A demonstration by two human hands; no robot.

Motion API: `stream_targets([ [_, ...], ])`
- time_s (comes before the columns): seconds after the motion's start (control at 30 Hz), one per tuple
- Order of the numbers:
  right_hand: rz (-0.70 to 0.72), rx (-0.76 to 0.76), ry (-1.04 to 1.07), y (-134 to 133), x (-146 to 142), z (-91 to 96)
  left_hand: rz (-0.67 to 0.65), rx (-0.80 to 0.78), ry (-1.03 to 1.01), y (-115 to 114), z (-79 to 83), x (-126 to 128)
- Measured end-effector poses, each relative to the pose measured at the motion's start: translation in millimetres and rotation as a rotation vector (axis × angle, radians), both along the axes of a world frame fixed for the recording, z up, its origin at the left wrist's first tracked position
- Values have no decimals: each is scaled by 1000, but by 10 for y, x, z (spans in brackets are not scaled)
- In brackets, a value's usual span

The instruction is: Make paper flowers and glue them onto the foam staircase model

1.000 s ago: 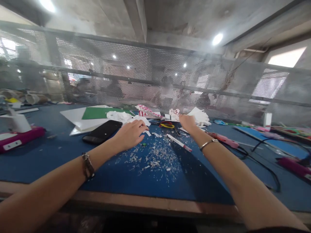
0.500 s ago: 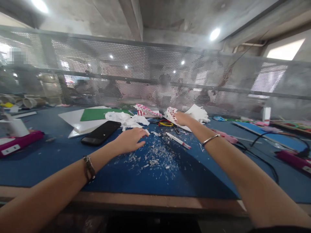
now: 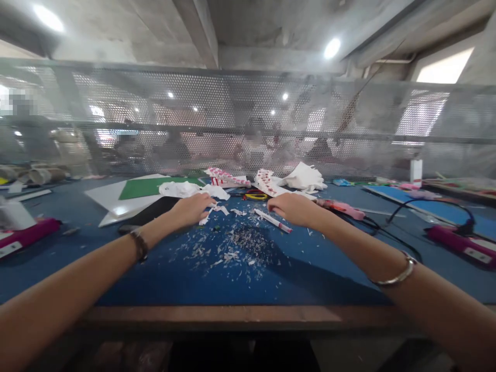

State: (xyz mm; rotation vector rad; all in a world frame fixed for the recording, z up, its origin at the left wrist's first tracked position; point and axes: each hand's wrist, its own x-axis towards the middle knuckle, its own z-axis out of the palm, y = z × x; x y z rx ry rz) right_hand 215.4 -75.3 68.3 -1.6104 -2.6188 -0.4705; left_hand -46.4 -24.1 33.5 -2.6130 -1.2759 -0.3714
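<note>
My left hand point(image 3: 192, 207) hovers low over the left side of the blue mat, thumb apart from its bent fingers, and white paper scraps point(image 3: 220, 209) lie by its fingertips. Under that forearm a black phone point(image 3: 149, 212) is partly covered. My right hand point(image 3: 291, 207) is curled just right of a white pen-like stick with red marks point(image 3: 273, 220); its fingers are mostly hidden, and what they hold, if anything, does not show. Fine white shavings point(image 3: 240, 253) are scattered between the hands. Behind them lies a white strip with red spots point(image 3: 267, 183).
Crumpled white tissue point(image 3: 180, 189), a green sheet point(image 3: 141, 188) and yellow-handled pliers point(image 3: 256, 196) lie toward the back. At right are a pink corded tool point(image 3: 344, 207) and a magenta power strip point(image 3: 461, 247). A perforated metal screen point(image 3: 217, 113) stands behind the table.
My right hand has drawn back toward me from the red-spotted strip to beside the pen-like stick. My left hand has shifted slightly left and away from me. The view has swung slightly.
</note>
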Motion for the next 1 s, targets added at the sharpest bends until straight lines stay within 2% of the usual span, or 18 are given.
stream_targets([
  [0.2, -2, 31, 85, -20, 176, -110, 40, -68, -48, 444, 69, -16],
  [0.3, 4, 38, 132, -5, 219, -132, 27, -100, -125, 520, 150, 22],
  [0.43, 32, 32, 205, -28, 201, -133, 9, -114, -313, 494, 365, 26],
  [0.57, 79, 8, 303, -82, 111, -107, -45, -162, -502, 316, 509, 71],
  [0.67, 167, -59, 517, -137, -13, -73, -120, -235, -599, 54, 482, 213],
  [0.77, 357, -338, 954, -185, -187, -45, -308, -474, -918, -251, 389, 389],
  [0.83, 455, -525, 1153, -208, -299, -34, -369, -559, -1002, -416, 332, 474],
  [0.87, 469, -558, 1218, -217, -343, -31, -374, -562, -1016, -476, 312, 499],
  [1.0, 396, -485, 1332, -253, -381, -25, -371, -537, -1038, -589, 284, 500],
])
